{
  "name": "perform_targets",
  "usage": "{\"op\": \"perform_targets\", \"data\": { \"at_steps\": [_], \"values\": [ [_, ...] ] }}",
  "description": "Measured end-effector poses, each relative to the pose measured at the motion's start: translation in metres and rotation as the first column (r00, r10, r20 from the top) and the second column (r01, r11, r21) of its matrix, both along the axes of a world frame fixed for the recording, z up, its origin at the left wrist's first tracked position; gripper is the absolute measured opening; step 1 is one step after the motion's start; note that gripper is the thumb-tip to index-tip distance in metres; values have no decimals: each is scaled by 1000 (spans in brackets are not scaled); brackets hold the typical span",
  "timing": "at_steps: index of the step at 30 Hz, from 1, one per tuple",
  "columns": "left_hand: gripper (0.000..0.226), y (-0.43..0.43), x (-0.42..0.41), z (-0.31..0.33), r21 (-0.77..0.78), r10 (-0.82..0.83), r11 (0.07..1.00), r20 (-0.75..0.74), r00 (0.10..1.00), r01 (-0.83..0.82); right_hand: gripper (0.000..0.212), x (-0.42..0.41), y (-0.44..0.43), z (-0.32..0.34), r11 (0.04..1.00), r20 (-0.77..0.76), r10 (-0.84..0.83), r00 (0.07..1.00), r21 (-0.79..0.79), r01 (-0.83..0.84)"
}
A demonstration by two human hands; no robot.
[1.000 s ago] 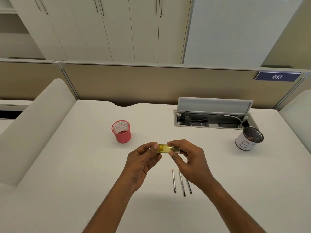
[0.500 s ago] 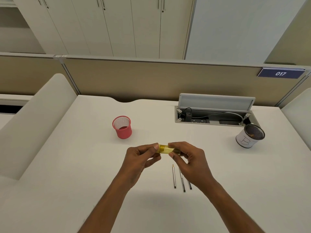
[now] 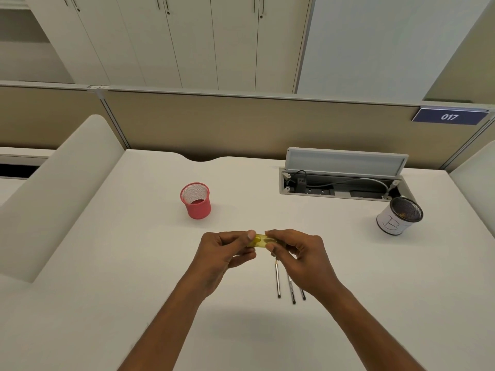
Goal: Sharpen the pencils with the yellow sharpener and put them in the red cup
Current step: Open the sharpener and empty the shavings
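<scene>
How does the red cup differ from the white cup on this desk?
The red cup is red all over; the white cup has a white wall marked B and a dark mesh inside. The red cup stands left of centre; the white cup stands far right, beside the cable tray. The red cup looks empty; the white cup's contents are too blurred to tell. Both stand open end up on the desk.

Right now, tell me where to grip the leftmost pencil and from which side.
Pinch the leftmost pencil mid-shaft, from above and its open left side: it lies flat on the desk, tip pointing away, with another pencil close on its right.
</scene>
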State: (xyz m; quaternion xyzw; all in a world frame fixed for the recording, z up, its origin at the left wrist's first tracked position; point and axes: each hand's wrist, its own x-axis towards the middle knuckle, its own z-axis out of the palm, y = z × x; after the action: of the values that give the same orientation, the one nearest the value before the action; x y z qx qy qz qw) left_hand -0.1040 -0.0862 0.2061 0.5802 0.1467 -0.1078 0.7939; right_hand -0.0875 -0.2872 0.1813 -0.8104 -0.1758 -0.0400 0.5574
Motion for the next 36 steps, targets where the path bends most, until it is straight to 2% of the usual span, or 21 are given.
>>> {"op": "perform_targets", "data": {
  "at_steps": [6,14,17,24,28,30,36],
  "values": [
    [29,-3,1,1,-32,-11,999,19,1000,11,21,1,5,3,999,-47,-2,999,33,3],
    [36,-1,3,3,57,-129,991,114,985,123,20,-1,4,2,987,-209,-2,978,158,36],
    [38,4,2,1,79,-184,982,159,970,173,22,0,1,5,990,-219,8,976,137,23],
    [26,11,2,2,189,-247,958,175,953,214,21,-2,0,11,994,-208,63,976,103,-42],
    [30,9,1,-1,207,-263,953,204,943,221,21,1,0,14,996,-181,70,981,69,-59],
    [35,6,1,-3,186,-238,962,224,945,199,22,2,1,14,997,-159,50,986,65,-41],
    [34,8,6,-8,-27,-21,999,165,986,25,32,2,5,9,990,-162,-20,987,132,42]
  ]
}}
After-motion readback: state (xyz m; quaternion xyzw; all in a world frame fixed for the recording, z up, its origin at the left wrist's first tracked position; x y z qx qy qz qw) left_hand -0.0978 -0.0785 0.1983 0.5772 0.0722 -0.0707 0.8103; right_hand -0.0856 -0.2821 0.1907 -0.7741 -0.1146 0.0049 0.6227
